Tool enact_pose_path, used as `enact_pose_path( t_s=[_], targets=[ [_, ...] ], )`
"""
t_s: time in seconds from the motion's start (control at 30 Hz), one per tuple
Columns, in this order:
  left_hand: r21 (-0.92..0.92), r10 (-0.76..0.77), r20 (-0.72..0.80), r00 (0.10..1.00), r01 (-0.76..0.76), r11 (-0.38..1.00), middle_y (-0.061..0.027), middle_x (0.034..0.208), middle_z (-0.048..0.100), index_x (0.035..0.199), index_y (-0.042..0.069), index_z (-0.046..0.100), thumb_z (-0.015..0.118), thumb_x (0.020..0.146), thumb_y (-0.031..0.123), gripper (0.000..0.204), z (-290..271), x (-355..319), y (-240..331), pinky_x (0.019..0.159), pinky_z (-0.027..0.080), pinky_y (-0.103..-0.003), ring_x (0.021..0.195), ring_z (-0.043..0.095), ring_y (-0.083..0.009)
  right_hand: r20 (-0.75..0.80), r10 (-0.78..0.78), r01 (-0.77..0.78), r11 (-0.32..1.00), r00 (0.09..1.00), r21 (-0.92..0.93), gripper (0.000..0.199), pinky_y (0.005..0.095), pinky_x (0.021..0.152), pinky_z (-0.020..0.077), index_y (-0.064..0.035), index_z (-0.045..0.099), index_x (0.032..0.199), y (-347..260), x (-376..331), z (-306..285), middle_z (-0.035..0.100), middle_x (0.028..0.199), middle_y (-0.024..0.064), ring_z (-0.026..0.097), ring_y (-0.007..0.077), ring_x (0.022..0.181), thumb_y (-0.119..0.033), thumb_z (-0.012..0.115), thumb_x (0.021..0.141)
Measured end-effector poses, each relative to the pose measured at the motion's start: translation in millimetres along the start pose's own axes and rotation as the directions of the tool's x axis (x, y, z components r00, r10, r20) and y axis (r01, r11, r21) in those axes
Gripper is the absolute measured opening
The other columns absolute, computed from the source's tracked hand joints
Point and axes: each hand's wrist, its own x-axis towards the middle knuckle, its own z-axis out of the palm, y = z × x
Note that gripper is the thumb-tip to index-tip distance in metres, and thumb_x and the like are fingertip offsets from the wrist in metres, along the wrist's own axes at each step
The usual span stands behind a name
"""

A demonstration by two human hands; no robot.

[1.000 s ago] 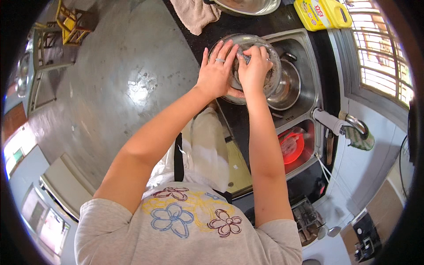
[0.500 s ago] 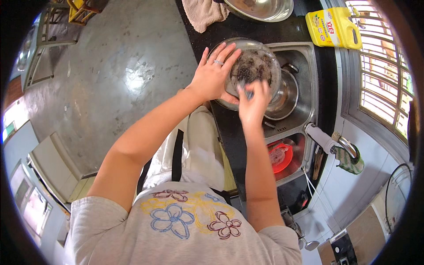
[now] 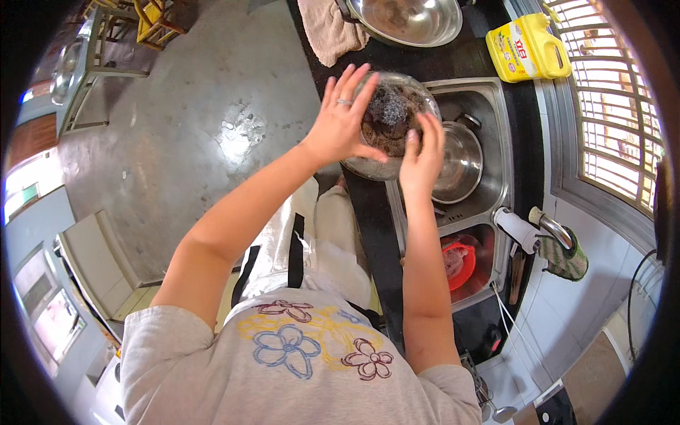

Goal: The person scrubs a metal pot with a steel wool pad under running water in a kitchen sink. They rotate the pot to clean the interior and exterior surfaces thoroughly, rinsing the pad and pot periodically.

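A round metal pot rests over the counter edge and the sink's left rim, its broad face stained brown and black. I cannot tell whether that face is the inside or the underside. On it lies a grey steel wool scourer, with neither hand on it. My left hand holds the pot's left side, fingers spread and thumb at the near edge. At the right edge, my right hand grips the rim, thumb on the stained face. A shiny steel pot sits in the sink basin, partly hidden by the stained one.
The sink has a smaller basin holding a red basket. A faucet with a green cloth is at right. Beyond are a yellow jug, a steel wok and a pinkish towel on the black counter.
My right hand has let go of the scourer, which now lies on the stained face, and has moved to the pot's right rim. The view has shifted slightly.
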Motion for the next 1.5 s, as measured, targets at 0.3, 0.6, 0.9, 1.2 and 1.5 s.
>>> enact_pose_path(
  t_s=[0.3, 0.6, 0.9, 1.2, 1.5],
  targets=[
    [0.095, 0.060, 0.027, 0.998, -0.062, 0.993, -0.0069, 0.134, 0.060, 0.128, 0.009, 0.062, 0.072, 0.080, 0.010, 0.048, 22, -24, 3, 0.099, 0.052, -0.039, 0.126, 0.056, -0.0293, -0.027, -0.073, 0.062, 0.952, 0.997, -0.298, 0.058, 0.0499, 0.117, 0.0273, 0.0016, 0.047, 0.138, -12, -23, 31, 0.041, 0.150, 0.0180, 0.038, 0.0361, 0.141, -0.017, 0.058, 0.084],
    [0.252, 0.050, -0.092, 0.994, -0.026, 0.967, -0.0068, 0.124, 0.064, 0.115, 0.006, 0.068, 0.068, 0.075, 0.003, 0.040, 18, 23, -11, 0.095, 0.049, -0.043, 0.116, 0.059, -0.0307, -0.012, -0.120, 0.112, 0.956, 0.993, -0.271, 0.059, 0.0493, 0.117, 0.0280, 0.0019, 0.050, 0.135, -4, -26, 32, 0.044, 0.150, 0.0187, 0.039, 0.0358, 0.142, -0.014, 0.049, 0.078],
    [0.241, -0.095, -0.043, 0.994, 0.103, 0.965, -0.0051, 0.094, 0.061, 0.110, 0.012, 0.071, 0.070, 0.077, 0.010, 0.033, 26, 12, 13, 0.081, 0.045, -0.042, 0.091, 0.056, -0.0288, -0.045, -0.165, 0.148, 0.954, 0.985, -0.259, 0.059, 0.0503, 0.117, 0.0278, 0.0021, 0.043, 0.138, -3, -22, 34, 0.043, 0.149, 0.0203, 0.039, 0.0372, 0.141, -0.016, 0.049, 0.082],
    [0.286, -0.063, -0.110, 0.992, 0.093, 0.954, -0.0082, 0.092, 0.057, 0.107, 0.011, 0.071, 0.072, 0.078, 0.012, 0.029, 35, 52, -9, 0.079, 0.045, -0.042, 0.090, 0.055, -0.0299, -0.141, -0.197, 0.159, 0.958, 0.970, -0.240, 0.044, 0.0533, 0.110, 0.0368, -0.0002, 0.050, 0.121, 2, -31, 43, 0.050, 0.130, 0.0186, 0.049, 0.0382, 0.129, -0.007, 0.059, 0.079],
    [0.281, -0.062, -0.119, 0.991, 0.094, 0.955, -0.0089, 0.088, 0.059, 0.106, 0.010, 0.072, 0.071, 0.079, 0.013, 0.027, 35, 55, -2, 0.077, 0.046, -0.043, 0.087, 0.057, -0.0306, -0.036, -0.314, 0.299, 0.930, 0.949, -0.213, 0.035, 0.0479, 0.103, 0.0449, -0.0126, 0.070, 0.117, 15, -77, 23, 0.059, 0.127, 0.0050, 0.053, 0.0299, 0.118, -0.031, 0.071, 0.088]
  ],
)
